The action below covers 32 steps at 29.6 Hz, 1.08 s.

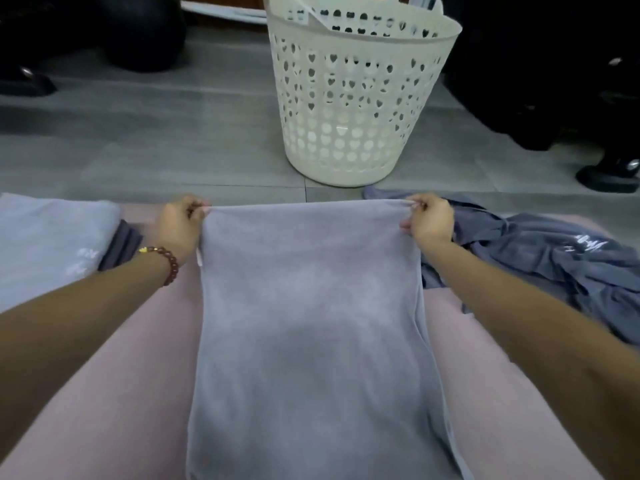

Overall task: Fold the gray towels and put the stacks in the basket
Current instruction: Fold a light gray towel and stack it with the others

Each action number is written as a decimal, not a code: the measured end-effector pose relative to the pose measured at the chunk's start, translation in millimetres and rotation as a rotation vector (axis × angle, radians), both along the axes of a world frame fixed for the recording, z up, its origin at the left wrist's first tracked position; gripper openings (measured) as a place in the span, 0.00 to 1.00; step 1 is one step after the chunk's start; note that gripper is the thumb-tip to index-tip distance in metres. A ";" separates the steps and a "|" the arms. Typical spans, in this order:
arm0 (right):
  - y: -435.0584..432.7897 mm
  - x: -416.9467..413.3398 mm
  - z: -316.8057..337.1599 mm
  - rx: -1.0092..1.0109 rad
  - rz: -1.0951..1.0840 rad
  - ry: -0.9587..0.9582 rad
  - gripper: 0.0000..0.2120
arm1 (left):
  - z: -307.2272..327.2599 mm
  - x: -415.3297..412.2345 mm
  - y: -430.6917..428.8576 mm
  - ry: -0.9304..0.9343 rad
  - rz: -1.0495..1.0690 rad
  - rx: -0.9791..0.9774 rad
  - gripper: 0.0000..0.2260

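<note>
A gray towel [311, 323] is spread lengthwise over a pink bed surface [485, 393], its far edge pulled taut. The far left corner is pinched shut in the left hand [181, 225], the far right corner in the right hand [431, 220]; the fingers of both are closed on the cloth. A folded stack [52, 244] of pale gray cloth is seen at the left, with a darker folded piece beside it. At the right, a crumpled heap of darker gray towels [554, 265] is left unfolded. The white perforated basket [356, 98] is set on the floor beyond the bed; nothing can be made out inside it. The task is judged partly done: folding is under way, and the basket is yet to be loaded.
</note>
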State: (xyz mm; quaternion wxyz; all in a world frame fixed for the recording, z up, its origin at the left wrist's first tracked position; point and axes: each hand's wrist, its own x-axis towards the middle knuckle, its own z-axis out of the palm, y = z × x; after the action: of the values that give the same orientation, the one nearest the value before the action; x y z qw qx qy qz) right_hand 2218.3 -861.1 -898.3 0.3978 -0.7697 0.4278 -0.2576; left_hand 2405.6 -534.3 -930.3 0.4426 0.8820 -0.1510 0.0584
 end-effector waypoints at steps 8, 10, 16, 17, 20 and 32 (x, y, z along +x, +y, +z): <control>-40.0 81.7 -82.1 -0.098 0.141 0.254 0.16 | -67.0 71.3 -22.4 0.097 0.037 0.015 0.05; -49.6 90.8 -102.1 -0.074 0.121 0.285 0.16 | -82.2 78.8 -27.1 0.089 0.025 0.064 0.04; -42.0 93.4 -130.5 -0.302 0.137 0.367 0.15 | -113.0 81.5 -35.6 -0.195 -0.027 0.375 0.12; -34.1 92.9 -131.4 -0.397 0.168 0.371 0.16 | -112.0 76.0 -39.7 -0.325 -0.077 0.471 0.16; -6.1 92.2 -135.2 -0.670 0.447 0.272 0.18 | -99.0 49.3 -61.5 -0.495 -0.433 0.544 0.17; -30.0 67.3 -143.7 -0.527 0.614 0.868 0.32 | -125.7 47.2 -36.2 -0.016 -0.199 0.880 0.29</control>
State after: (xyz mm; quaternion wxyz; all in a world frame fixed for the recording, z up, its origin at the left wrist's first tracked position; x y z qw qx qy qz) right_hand 2285.6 -891.1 -1042.0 0.0383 -0.9660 0.2309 0.1100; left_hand 2452.8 -570.5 -1056.0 0.0276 0.9669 -0.2492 -0.0472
